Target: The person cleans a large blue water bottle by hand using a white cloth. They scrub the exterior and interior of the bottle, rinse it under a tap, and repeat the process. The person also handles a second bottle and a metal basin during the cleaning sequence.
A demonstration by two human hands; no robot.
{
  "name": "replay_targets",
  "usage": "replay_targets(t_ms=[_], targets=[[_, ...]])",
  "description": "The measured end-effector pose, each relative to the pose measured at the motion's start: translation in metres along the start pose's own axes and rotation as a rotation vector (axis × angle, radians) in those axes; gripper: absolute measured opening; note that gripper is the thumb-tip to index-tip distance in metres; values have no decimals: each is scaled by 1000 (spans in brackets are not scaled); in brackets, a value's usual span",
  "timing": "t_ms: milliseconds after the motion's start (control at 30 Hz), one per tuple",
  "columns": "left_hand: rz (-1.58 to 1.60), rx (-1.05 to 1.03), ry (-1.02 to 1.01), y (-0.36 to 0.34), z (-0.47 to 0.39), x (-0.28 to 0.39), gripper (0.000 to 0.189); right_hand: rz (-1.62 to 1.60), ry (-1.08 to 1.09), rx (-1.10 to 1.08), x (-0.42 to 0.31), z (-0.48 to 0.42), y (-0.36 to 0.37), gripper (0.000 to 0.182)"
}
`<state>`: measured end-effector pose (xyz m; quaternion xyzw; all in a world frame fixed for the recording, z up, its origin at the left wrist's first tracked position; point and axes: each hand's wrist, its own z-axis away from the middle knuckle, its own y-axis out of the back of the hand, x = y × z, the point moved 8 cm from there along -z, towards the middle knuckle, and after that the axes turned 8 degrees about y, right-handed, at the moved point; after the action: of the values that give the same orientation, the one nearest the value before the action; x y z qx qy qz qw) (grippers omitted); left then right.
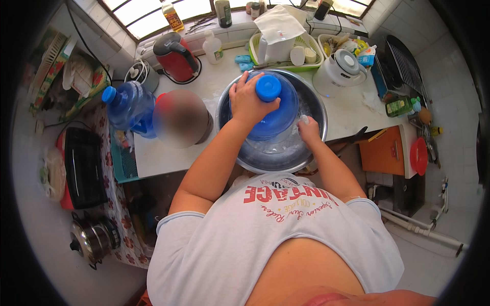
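A large blue plastic water jug [281, 114] with a blue cap [268, 88] stands in a wide stainless steel basin [264, 162] at the counter's edge. My left hand [250, 98] is spread over the jug's top and neck, its fingers around the cap. Down in the basin, right of the jug, my right hand [310, 132] is closed on a small whitish wad [304, 119], perhaps a cloth or sponge. What lies under the jug is hidden. A second blue water jug [128, 107] stands at the counter's left end.
Left of the basin stand a red electric kettle [176, 57] and a blurred round object [182, 118]. Behind are a white plastic bottle [213, 48] and a green dish rack [285, 69]. To the right stands a white kettle [337, 72]; a black handle [358, 135] juts past the counter edge.
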<state>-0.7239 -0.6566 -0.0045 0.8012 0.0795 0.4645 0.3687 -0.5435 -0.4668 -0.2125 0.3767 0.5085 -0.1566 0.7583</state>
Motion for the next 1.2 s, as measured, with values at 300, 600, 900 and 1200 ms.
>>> replay_targets(t_ms=[300, 600, 900, 1200], targets=[[-3, -42, 37, -7, -10, 3, 66, 104, 791, 105, -136, 18, 51, 33], [-45, -36, 25, -18, -11, -6, 68, 411, 1410, 2, -329, 100, -5, 23], [-40, -52, 61, -5, -8, 1, 72, 568, 1266, 77, -328, 44, -12, 11], [-152, -27, -56, -23, -8, -11, 54, 641, 1442, 230, -326, 121, -31, 19]])
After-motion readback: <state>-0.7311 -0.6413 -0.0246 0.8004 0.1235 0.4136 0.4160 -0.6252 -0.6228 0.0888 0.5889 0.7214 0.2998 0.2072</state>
